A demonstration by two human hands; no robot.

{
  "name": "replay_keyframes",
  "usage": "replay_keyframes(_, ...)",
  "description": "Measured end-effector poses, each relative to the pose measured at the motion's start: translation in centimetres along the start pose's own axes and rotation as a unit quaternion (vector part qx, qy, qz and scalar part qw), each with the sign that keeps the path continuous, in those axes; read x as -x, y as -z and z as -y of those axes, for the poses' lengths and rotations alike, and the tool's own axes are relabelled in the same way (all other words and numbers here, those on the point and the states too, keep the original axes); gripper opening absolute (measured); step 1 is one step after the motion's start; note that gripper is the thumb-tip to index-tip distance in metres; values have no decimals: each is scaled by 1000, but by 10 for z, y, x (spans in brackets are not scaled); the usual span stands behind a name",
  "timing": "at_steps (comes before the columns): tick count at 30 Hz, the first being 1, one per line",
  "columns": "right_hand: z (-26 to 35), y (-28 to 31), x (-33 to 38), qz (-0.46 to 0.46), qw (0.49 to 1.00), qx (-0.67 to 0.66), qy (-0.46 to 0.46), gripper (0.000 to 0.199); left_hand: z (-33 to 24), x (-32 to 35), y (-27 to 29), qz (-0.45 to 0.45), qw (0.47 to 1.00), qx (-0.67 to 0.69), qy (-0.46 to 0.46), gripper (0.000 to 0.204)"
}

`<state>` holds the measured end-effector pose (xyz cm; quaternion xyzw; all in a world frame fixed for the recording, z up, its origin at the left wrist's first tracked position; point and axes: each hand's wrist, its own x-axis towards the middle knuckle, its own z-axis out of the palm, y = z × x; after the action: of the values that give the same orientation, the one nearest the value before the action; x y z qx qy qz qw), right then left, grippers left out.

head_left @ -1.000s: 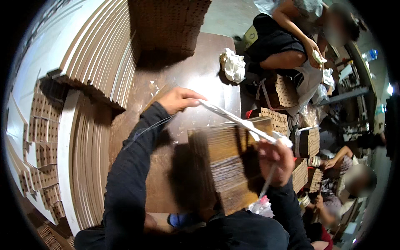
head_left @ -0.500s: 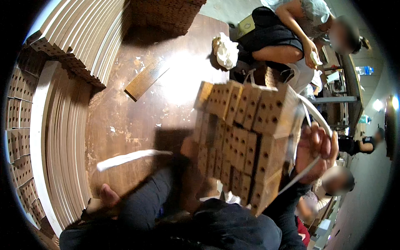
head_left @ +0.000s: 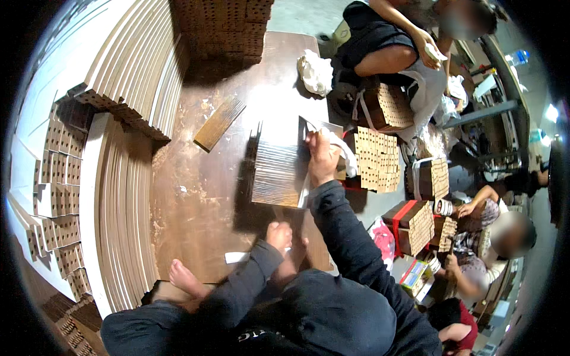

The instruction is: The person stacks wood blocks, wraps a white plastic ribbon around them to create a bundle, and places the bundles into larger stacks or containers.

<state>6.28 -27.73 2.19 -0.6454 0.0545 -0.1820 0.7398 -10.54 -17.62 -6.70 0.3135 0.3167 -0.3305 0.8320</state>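
A bundle of brown wooden slats stands on the brown board, its thin ridged edges facing up. My right hand is closed on a white strap at the bundle's right side; the strap's loose end curls away to the right. Just below the bundle's near edge is my left hand, its fingers curled in and apart from the slats. Whether anything lies inside those fingers is hidden. A white strip lies on the board beside my left forearm, which partly covers it.
Stacked slats line the left, with drilled blocks beyond. A loose wooden piece and a crumpled white wad lie on the board. Strapped bundles stand at right, near other people at work. My bare feet rest on the board.
The bundle has gone from being held up and tilted, drilled ends showing, to standing lower and further left on the board. My right hand moved left with the strap; my left hand is now apart from the bundle.
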Motion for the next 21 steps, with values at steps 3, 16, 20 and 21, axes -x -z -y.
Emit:
replay_keyframes(3,1,9,1,0,999,39,-15,42,-8,5,-8,-3,987,-158,-29,29)
replay_keyframes(16,54,29,55,51,959,269,69,20,-9,25,-19,3,950,-301,-89,16)
replay_keyframes(20,46,34,68,56,941,318,101,17,-18,42,-30,-48,968,-244,-10,14)
replay_keyframes(21,42,35,68,59,932,338,122,17,-21,46,-32,-43,969,-242,-7,14)
